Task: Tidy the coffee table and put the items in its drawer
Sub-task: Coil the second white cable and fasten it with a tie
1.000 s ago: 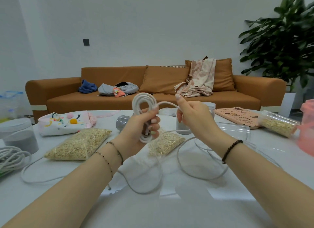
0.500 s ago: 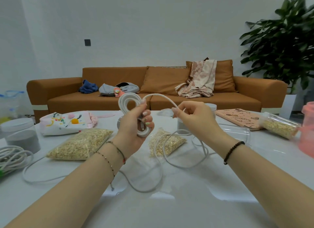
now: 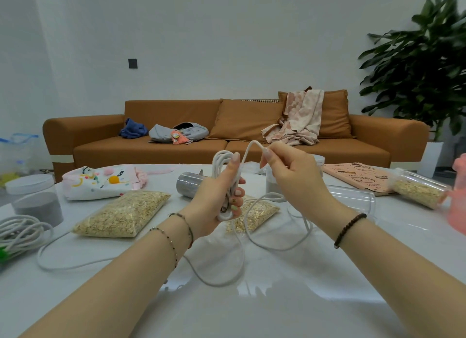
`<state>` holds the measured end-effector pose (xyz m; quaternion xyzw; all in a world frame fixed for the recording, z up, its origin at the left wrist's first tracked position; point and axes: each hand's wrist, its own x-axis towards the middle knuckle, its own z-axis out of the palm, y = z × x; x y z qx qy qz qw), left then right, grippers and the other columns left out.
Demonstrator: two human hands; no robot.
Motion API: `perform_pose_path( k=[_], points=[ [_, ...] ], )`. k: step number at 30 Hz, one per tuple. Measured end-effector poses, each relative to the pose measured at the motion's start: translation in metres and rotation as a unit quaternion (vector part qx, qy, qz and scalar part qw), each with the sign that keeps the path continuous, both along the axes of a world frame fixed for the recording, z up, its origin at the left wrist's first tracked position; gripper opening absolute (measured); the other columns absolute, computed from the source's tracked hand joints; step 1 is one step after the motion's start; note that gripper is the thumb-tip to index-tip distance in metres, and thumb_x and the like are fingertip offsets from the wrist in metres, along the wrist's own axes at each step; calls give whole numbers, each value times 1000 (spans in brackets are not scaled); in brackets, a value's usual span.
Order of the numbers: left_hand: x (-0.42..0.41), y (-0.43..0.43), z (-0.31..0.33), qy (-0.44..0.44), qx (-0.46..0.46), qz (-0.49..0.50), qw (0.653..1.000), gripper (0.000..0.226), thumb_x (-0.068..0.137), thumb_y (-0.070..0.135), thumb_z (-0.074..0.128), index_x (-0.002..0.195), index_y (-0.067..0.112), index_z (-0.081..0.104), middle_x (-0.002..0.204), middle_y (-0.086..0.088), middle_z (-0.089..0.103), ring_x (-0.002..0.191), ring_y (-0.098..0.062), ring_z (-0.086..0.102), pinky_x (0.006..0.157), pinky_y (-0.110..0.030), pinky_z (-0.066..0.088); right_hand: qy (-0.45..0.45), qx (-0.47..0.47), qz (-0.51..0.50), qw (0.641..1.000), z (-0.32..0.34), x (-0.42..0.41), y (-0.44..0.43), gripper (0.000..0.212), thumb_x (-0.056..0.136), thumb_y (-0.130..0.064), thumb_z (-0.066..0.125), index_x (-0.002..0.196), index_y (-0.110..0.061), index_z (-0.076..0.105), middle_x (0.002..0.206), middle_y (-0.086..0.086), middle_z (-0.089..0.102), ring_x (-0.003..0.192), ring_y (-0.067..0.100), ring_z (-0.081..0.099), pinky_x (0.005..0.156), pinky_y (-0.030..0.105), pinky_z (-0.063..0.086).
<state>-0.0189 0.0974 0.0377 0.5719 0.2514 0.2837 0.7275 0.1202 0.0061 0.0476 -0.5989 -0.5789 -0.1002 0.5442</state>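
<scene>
Far left: a separate bundled white cord (image 3: 17,233) lies on the glossy white coffee table (image 3: 264,317), with a squat grey-filled jar with a white lid (image 3: 35,201) just behind it. Next come a white printed fabric pouch (image 3: 100,182) and a large clear bag of oats (image 3: 123,214).

Centre: the left hand (image 3: 216,201) is raised above the table, fingers curled tight round a coil of thin white cable (image 3: 220,162). The coil stands upright in the fist. A small clear bag of oats (image 3: 259,212) sits behind and below it.

The right hand (image 3: 295,178) pinches the cable's free strand between thumb and fingertips, just beside the coil. The slack drops to the tabletop in loose loops and trails left.

Right: an empty clear jar on its side (image 3: 353,199), a pink printed board (image 3: 358,177) and a clear tube of oats (image 3: 416,191).
</scene>
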Motion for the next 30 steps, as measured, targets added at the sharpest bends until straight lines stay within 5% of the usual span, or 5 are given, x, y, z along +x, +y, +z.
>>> perform_pose_path(
  k=[8,14,19,24,30],
  points=[
    [5,-4,-8,61,86,22,994,94,62,95,36,85,10,68,63,-6,56,50,-16,50,49,-25,42,-282,-57,-52,956,-12,-11,1,30,101,-39,39,75,-27,46,59,-7,51,55,15,47,48,38,41],
    [2,-1,-7,22,12,-7,1000,42,89,53,59,81,14,47,60,-4,45,49,-14,37,44,-20,30,-365,-67,-69,926,-16,-14,1,30,101,-42,33,88,-26,55,57,-11,45,49,13,44,41,31,36],
    [1,3,-3,-34,30,44,998,38,96,47,49,80,13,50,54,0,44,44,-11,40,46,-21,33,-324,-136,-38,936,-15,-22,0,26,105,-42,37,91,-24,51,60,-10,47,55,12,49,50,30,40],
    [-9,21,6,-231,-69,122,963,42,98,50,47,89,10,53,62,-2,45,48,-10,39,42,-17,34,-255,-163,-11,953,-13,-23,-1,29,107,-38,36,92,-19,53,67,-3,57,60,18,54,59,45,49],
    [-6,19,6,-293,-109,89,946,45,98,55,43,88,12,52,61,-2,43,48,-11,38,45,-18,34,-306,-159,-39,938,-15,-25,-1,25,107,-38,38,94,-23,53,66,-2,58,59,21,55,57,45,51]
  ],
)
